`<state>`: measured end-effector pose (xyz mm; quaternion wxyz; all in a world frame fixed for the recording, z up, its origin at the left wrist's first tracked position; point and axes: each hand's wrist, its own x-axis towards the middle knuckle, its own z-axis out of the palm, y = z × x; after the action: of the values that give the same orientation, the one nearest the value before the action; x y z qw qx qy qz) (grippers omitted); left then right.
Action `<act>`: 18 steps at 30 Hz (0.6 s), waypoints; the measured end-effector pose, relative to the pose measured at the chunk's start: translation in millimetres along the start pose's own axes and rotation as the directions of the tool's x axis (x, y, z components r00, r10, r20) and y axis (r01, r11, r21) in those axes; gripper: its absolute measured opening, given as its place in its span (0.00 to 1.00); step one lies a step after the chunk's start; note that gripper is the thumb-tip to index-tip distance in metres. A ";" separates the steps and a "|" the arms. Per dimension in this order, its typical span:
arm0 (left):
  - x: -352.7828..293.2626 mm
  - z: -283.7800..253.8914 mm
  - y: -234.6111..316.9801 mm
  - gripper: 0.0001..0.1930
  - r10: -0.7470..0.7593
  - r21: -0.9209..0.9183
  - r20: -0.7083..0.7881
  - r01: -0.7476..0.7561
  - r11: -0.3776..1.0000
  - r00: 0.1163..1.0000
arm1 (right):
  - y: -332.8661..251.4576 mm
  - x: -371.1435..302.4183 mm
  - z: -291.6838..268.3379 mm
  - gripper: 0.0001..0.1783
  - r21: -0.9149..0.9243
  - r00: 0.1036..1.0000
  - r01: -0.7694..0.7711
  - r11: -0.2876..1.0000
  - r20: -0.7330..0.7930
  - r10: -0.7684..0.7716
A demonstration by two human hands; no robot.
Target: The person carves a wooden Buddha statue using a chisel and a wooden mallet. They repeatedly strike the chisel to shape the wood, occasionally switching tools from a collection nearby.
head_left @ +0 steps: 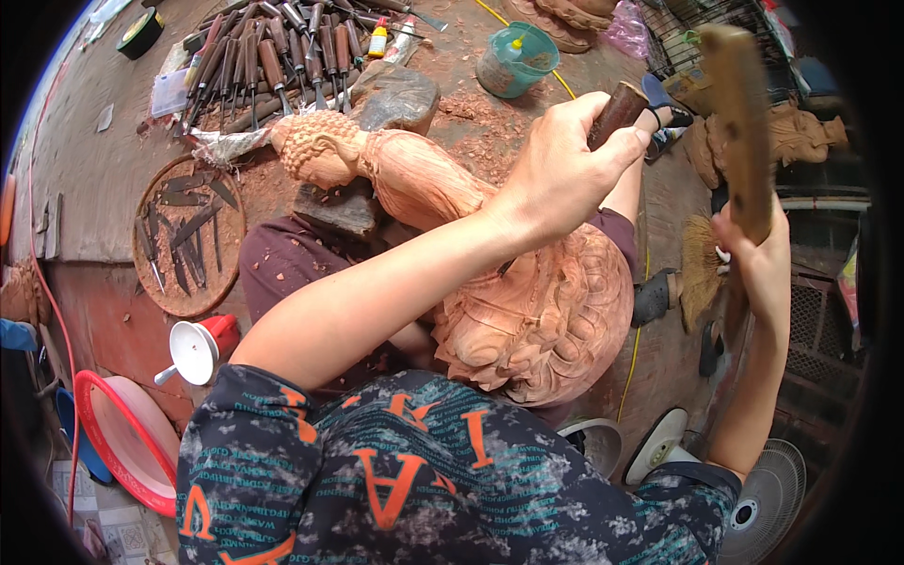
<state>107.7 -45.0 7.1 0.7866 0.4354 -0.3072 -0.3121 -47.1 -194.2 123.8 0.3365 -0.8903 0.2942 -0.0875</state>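
Note:
Across my lap lies a carved wooden statue [541, 325], its curly-haired head to the left and its petalled base toward me. My left hand [570, 179] is closed round the dark wooden handle of a chisel [617, 118] above the statue. My left forearm and hand hide most of the chisel's shaft, and I cannot make out where its tip rests. Off to the right, my right hand [761, 259] grips a wooden mallet [739, 132], which is raised upright and slightly blurred, apart from the chisel.
Dark wooden blocks [344, 207] sit by the statue's head. Beyond are many chisels [268, 66] in a pile and a green bucket [518, 61]. A round tray [179, 301] of blades lies left. A brush [699, 268], a fan [772, 504] and another carving [796, 137] stand right.

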 end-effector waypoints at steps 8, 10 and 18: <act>-1.6 1.1 1.3 0.10 -0.023 0.027 0.077 0.021 0.999 0.997 | 7.4 -7.7 3.9 0.29 -0.018 1.000 -0.004 1.000 -0.014 0.004; -2.4 0.6 0.8 0.10 -0.019 0.007 0.089 0.019 1.000 0.996 | 0.4 -9.0 4.9 0.29 0.221 0.991 -0.121 0.968 -0.025 0.130; -9.2 1.8 11.1 0.11 -0.053 0.007 0.064 0.052 0.999 0.997 | 5.1 -21.4 14.3 0.25 0.175 0.990 -0.062 0.983 -0.115 0.083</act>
<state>103.2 -34.2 15.7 0.7665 0.4351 -0.3218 -0.3457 -61.8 -177.0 110.5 0.3961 -0.8396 0.3381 -0.1544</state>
